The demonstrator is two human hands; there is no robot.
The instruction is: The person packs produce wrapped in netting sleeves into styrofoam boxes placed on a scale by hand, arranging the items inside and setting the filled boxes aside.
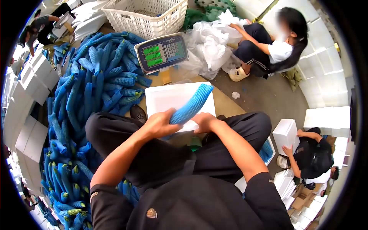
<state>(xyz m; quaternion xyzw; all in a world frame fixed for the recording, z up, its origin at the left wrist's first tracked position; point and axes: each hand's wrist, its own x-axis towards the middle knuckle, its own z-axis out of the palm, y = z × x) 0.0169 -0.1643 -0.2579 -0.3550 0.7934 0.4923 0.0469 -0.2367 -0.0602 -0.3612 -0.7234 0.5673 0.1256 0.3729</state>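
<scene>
In my left hand (164,123) is a long, slightly curved vegetable in a blue foam net sleeve (194,102), its far end tilted up to the right. My fingers wrap round its near end. My right hand (207,122) is curled at the near right edge of a white foam box (161,97), just right of the sleeved vegetable; its fingertips are partly hidden. The white box lies before my crossed legs, below a weighing scale display (161,53) with green lit digits.
A large heap of blue-sleeved vegetables (96,73) lies left of me, some with green tips showing. Behind the scale display stands a white plastic crate (147,19). A person sits by white plastic bags (211,46); another holds a white foam box (285,136) at right.
</scene>
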